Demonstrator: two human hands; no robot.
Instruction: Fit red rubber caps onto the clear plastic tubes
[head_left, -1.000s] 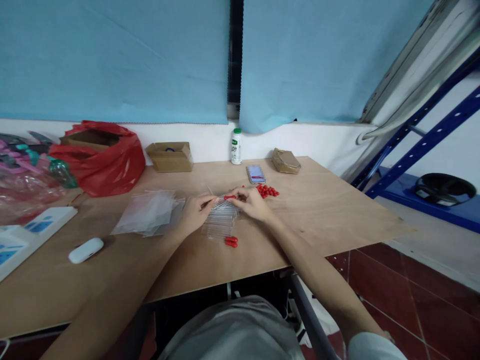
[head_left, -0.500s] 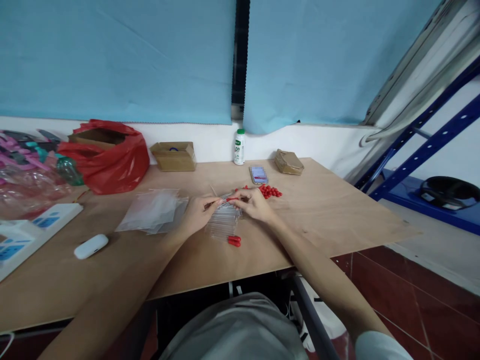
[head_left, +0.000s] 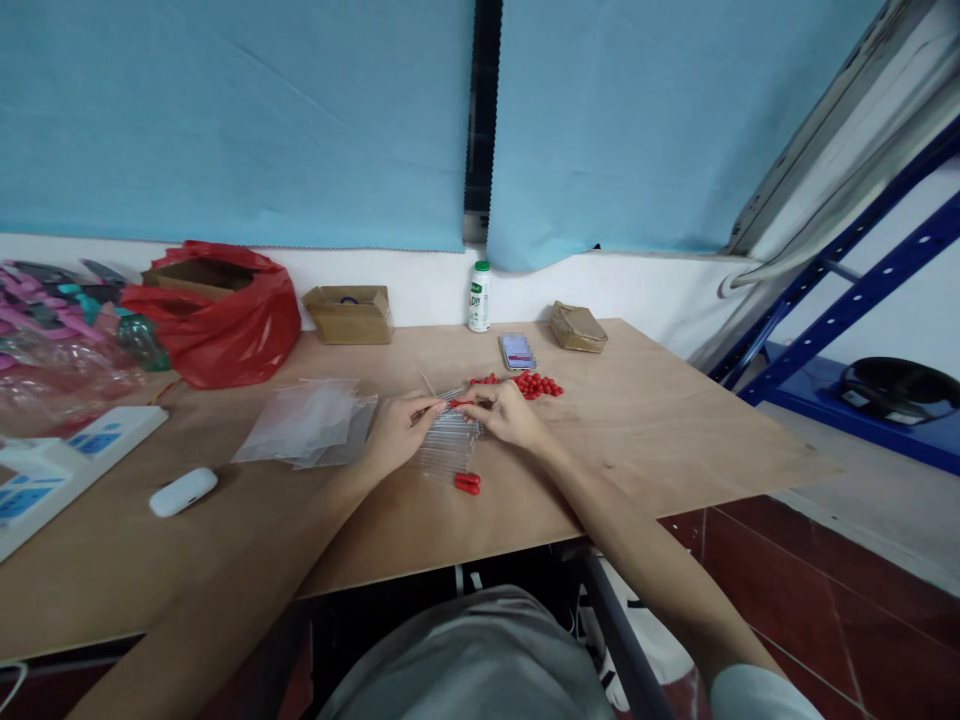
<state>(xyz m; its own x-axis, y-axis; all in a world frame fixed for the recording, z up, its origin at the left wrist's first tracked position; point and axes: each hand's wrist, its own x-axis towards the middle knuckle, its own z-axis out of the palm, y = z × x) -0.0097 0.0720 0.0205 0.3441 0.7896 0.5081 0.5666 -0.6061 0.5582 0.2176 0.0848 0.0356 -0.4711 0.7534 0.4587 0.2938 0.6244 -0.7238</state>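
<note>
My left hand is closed, its thumb and forefinger pinching a thin glass tube. In my right hand, also closed, the fingertips hold a small red rubber bulb against the tube's end; how far the tube sits in it is too small to tell. Beneath both hands lies a row of clear glass tubes. Nearer to me are a few red bulbs at the ends of tubes. A pile of loose red bulbs spreads just beyond my right hand.
Clear plastic bags lie left of my hands, with a white earbud case and a power strip farther left. Along the back stand a red bag, cardboard box, white bottle, phone and brown packet.
Both hands keep nearly the same place and grip. The right fingers have shifted slightly around the red bulb, and the view has moved a little.
</note>
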